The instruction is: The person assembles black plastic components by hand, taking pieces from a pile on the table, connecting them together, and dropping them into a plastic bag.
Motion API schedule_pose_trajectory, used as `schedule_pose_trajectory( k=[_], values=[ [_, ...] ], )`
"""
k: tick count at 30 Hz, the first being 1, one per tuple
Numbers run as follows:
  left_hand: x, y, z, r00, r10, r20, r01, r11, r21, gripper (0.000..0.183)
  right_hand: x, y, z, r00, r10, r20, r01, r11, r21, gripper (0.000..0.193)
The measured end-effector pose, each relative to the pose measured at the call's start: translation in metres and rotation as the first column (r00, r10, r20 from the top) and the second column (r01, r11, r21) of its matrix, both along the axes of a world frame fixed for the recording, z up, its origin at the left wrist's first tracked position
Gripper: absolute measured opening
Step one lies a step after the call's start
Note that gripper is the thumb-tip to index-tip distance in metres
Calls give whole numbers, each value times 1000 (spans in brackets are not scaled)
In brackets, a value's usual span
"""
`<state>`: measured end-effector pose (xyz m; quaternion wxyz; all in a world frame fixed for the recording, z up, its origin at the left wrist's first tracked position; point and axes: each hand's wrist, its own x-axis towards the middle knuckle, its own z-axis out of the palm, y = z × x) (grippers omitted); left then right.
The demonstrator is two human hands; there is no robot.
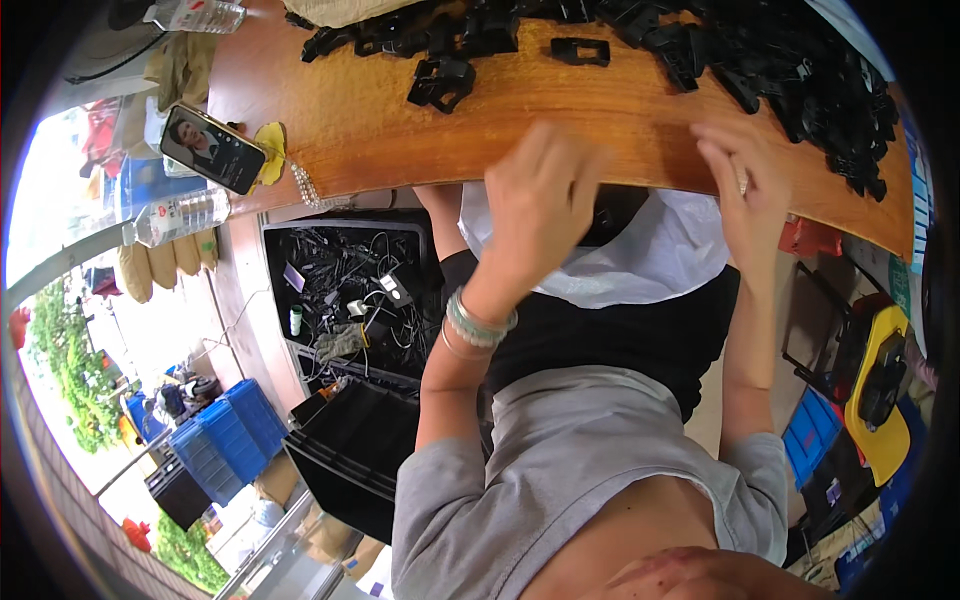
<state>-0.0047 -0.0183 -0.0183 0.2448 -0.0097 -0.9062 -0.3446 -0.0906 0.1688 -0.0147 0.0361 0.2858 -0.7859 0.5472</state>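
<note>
My left hand (540, 200) is raised over the near edge of the wooden table (370, 140). Its fingers look curled, but motion smears their tips and I cannot see anything in them. To its right, my right hand (745, 190) hovers by the same edge, fingers loosely bent and apart, with no object visible between them. Between and below my hands, a white plastic bag (650, 265) lies spread on my lap, something black showing in its mouth. Farther back on the table lie a black plastic frame piece (580, 51) and another black bracket-like piece (441, 82).
A large heap of black plastic parts (800, 85) covers the table's far right. At left are a phone (212, 148) and a clear bottle (180, 217). Beside my legs stands a black crate (270, 240) of cables. Blue bins (232, 435) stand farther left.
</note>
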Motion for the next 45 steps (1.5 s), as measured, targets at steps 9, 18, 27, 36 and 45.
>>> schedule_pose_trajectory(
  k=[9,18,27,36,45],
  values=[
    [-88,-14,-8,997,27,72,11,873,-488,23,-45,-22,-18,852,-223,-474,432,810,397,19],
    [-37,3,-20,995,-49,93,-17,797,604,29,-18,-26,-22,944,-156,-290,247,919,308,20],
    [-17,-5,-14,995,48,82,-84,841,535,29,-44,-25,-20,805,146,-575,204,842,500,37],
    [-19,5,0,970,-138,199,-28,752,658,26,0,-33,9,953,215,-212,-181,968,172,33],
    [-22,2,2,876,-469,114,25,279,960,29,-1,-25,4,952,249,-178,-240,968,74,27]
  ],
)
